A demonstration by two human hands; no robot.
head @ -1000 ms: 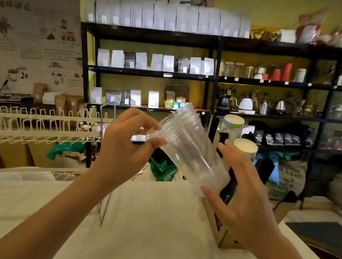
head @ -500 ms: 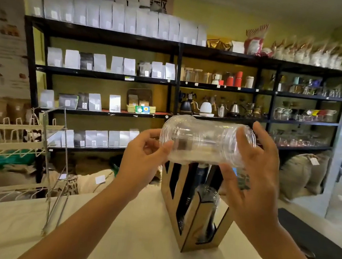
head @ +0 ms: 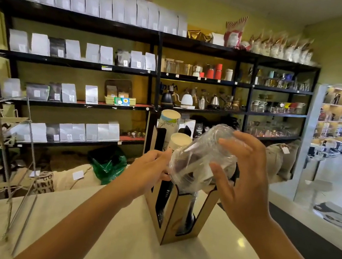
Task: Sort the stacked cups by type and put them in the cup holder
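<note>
I hold a stack of clear plastic cups point(head: 201, 155) tilted in the air, its wide rim pointing down and left, right above the cup holder. My left hand point(head: 149, 170) grips the rim end. My right hand point(head: 245, 172) wraps the upper body of the stack. The wooden cup holder point(head: 172, 215) stands on the white counter point(head: 127, 244), with tall slots in its sides. Two stacks of white paper cups point(head: 178, 141) rise from its rear slots. The front slot under the clear stack looks dark inside.
A wire rack point(head: 9, 150) stands at the counter's left edge. Black shelving point(head: 151, 74) with bags, kettles and glassware fills the wall behind. Sacks lie on the floor below it. A dark mat and a doorway are on the right.
The clear stack went from level to tilted with its rim down, and sank closer to the holder's top. My view moved nearer to the holder.
</note>
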